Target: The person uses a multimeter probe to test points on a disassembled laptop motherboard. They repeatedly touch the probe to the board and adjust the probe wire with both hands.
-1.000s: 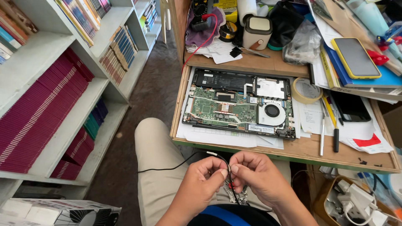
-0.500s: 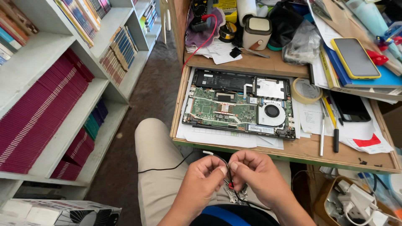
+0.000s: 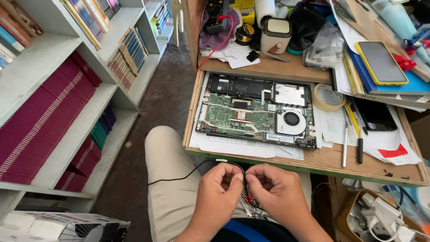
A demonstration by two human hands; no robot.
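Both hands pinch one thin black cable between closed fingertips: the left hand and the right hand touch over the lap. Beyond the fingers, a pull-out wooden tray holds an opened laptop, circuit board showing. The cable is dark, looping left across the knee.
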